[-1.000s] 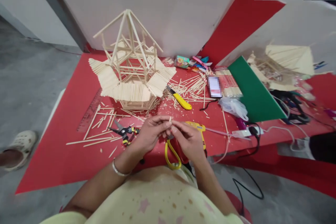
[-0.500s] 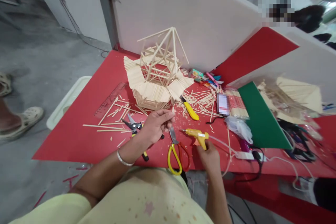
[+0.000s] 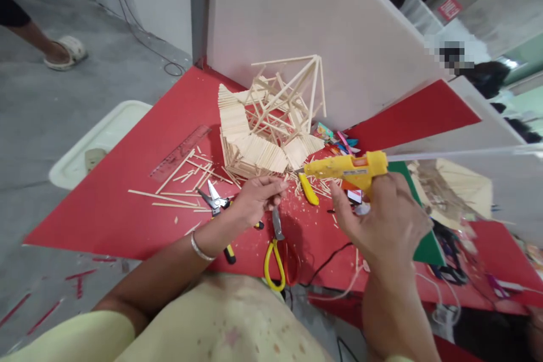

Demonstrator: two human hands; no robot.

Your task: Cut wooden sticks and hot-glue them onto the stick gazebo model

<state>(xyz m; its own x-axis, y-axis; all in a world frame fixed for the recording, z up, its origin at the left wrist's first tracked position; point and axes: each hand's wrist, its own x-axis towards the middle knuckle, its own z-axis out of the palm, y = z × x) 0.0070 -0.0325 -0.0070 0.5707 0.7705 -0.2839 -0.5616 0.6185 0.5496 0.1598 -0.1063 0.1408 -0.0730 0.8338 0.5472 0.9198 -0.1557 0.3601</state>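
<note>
My right hand (image 3: 388, 220) grips a yellow hot glue gun (image 3: 345, 168), held up over the table with its nozzle pointing left. Thumb and fingers of my left hand (image 3: 263, 195) are pinched on a short wooden stick (image 3: 285, 177), mostly hidden by the fingertips, just below the nozzle. Behind both hands stands a model built of wooden sticks (image 3: 261, 150), with an open peaked frame (image 3: 314, 82) tilted on top. Below my left hand lie scissors (image 3: 275, 263) with yellow and red handles. Snips (image 3: 217, 201) rest beside my left wrist.
A yellow utility knife (image 3: 308, 189) lies in front of the model. Loose sticks (image 3: 169, 195) and a clear ruler (image 3: 180, 153) are at the left on the red table (image 3: 97, 203). A green board (image 3: 428, 249), cords and a second stick model (image 3: 462, 186) are at the right. A white partition (image 3: 297, 5) stands behind.
My right hand has lifted the glue gun off the table side and brought its nozzle up near my left fingertips. My left hand keeps its pinch. The camera view has shifted.
</note>
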